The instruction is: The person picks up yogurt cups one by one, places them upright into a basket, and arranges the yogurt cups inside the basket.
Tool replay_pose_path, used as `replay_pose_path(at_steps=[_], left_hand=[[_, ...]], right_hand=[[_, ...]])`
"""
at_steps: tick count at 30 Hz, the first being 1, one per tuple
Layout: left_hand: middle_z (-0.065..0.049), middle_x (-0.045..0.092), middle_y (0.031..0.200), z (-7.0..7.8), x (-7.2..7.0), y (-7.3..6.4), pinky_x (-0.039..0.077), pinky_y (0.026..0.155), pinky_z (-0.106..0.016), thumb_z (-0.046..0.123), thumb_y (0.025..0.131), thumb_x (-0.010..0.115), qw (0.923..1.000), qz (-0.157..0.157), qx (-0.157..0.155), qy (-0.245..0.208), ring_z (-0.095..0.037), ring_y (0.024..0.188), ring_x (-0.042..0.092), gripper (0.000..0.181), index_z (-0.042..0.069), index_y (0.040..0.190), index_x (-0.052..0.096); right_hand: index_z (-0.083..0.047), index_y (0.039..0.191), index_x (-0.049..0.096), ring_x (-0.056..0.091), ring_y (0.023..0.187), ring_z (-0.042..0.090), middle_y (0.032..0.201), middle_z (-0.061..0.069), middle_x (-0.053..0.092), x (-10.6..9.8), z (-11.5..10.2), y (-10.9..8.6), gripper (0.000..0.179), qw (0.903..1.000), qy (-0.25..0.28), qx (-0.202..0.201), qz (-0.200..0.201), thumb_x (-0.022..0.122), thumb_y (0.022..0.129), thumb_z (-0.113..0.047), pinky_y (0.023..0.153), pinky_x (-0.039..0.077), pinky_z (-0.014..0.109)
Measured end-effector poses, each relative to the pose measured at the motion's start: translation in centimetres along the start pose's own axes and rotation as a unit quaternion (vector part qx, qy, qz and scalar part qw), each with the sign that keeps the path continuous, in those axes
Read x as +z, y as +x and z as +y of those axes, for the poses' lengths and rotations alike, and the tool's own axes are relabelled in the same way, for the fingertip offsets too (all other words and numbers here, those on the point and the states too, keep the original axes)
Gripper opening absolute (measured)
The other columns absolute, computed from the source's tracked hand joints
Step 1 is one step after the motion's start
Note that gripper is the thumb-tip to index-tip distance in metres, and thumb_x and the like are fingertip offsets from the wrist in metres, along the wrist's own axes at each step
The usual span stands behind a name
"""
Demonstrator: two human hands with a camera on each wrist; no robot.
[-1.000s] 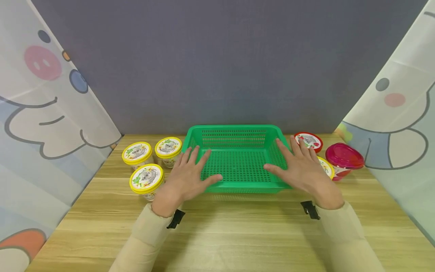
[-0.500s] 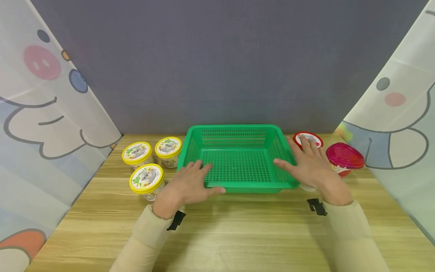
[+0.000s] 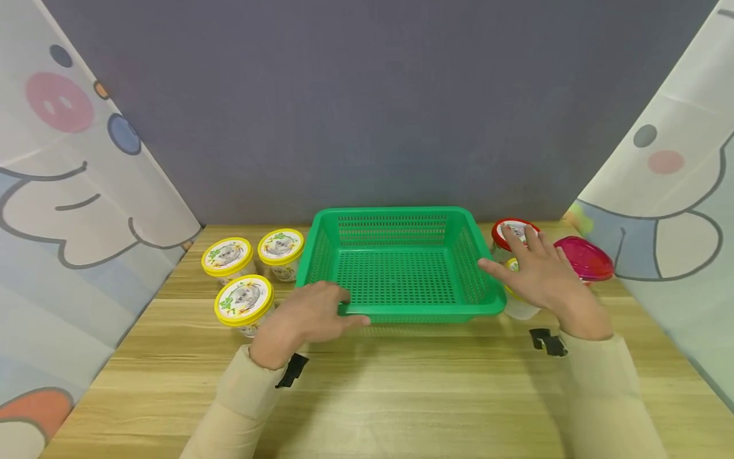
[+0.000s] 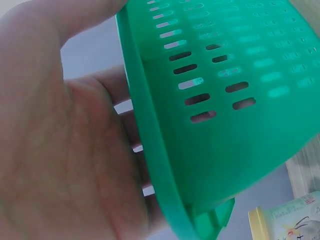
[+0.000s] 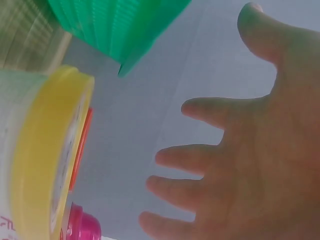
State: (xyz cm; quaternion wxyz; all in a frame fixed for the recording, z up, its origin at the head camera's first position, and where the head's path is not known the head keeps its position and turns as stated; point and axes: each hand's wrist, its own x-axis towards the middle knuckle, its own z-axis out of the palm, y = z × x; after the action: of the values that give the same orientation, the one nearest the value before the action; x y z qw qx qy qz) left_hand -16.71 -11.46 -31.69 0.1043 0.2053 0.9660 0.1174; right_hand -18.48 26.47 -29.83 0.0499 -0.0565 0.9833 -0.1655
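Green basket (image 3: 401,268) — left hand (image 3: 304,315) grips its rim; right hand (image 3: 545,277) hovers spread, empty.

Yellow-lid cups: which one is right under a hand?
The yellow-lid cup right of the green basket, under the open right hand. The three other yellow-lid cups stand left of the basket, uncovered.

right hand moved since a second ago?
Yes. The right hand has shifted right, off the green basket, and now hovers open over the yellow-lidded cup beside the basket's right wall.
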Motion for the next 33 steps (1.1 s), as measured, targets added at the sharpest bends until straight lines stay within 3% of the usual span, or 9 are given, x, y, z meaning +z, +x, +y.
replay_pose_path(at_steps=[12,19,22,28,33], left_hand=[[0.004,0.069,0.095,0.2,-0.3,-0.1,0.052,0.081,-0.041,0.057,0.093,0.066,0.9999,0.000,0.013,0.000,-0.015,0.090,0.062,0.052,0.008,0.109,0.075],[0.005,0.060,0.077,0.1,-0.3,0.3,0.048,0.076,-0.037,0.056,0.094,0.066,0.9999,-0.005,0.015,-0.006,-0.015,0.079,0.056,0.046,0.011,0.098,0.073],[0.004,0.063,0.080,0.1,-0.2,0.3,0.049,0.076,-0.038,0.057,0.094,0.065,0.9998,-0.003,0.017,-0.006,-0.015,0.081,0.059,0.047,0.011,0.100,0.074],[0.000,0.072,0.109,-0.3,0.1,-0.1,0.052,0.089,-0.044,0.058,0.095,0.063,0.9996,0.008,0.028,0.002,-0.020,0.101,0.065,0.056,0.007,0.116,0.075],[-0.006,0.071,0.109,-1.0,1.0,-0.3,0.052,0.090,-0.046,0.058,0.096,0.061,0.9961,0.051,0.066,0.027,-0.026,0.102,0.065,0.055,0.007,0.112,0.075]], right_hand=[[-0.005,0.163,0.005,-0.001,0.142,0.065,0.161,0.037,-0.002,-1.1,1.7,-0.2,0.100,0.9996,0.002,0.026,0.014,0.040,0.097,-0.072,0.106,0.006,0.080],[0.000,0.161,0.013,0.005,0.141,0.065,0.155,0.043,0.009,-1.4,3.3,-0.3,0.097,0.9971,-0.007,0.025,0.071,0.045,0.099,-0.067,0.106,0.010,0.079],[0.001,0.160,0.017,0.010,0.138,0.066,0.153,0.045,0.013,-1.4,3.9,-0.4,0.096,0.9956,-0.012,0.029,0.088,0.046,0.099,-0.067,0.104,0.012,0.079],[0.003,0.160,0.013,0.007,0.139,0.068,0.156,0.044,0.007,-1.4,4.8,-0.2,0.098,0.9948,-0.003,0.049,0.090,0.043,0.099,-0.068,0.106,0.009,0.079],[0.005,0.158,0.015,0.010,0.137,0.068,0.155,0.044,0.011,-1.2,5.4,0.0,0.098,0.9932,-0.004,0.064,0.097,0.044,0.098,-0.067,0.106,0.011,0.079]])
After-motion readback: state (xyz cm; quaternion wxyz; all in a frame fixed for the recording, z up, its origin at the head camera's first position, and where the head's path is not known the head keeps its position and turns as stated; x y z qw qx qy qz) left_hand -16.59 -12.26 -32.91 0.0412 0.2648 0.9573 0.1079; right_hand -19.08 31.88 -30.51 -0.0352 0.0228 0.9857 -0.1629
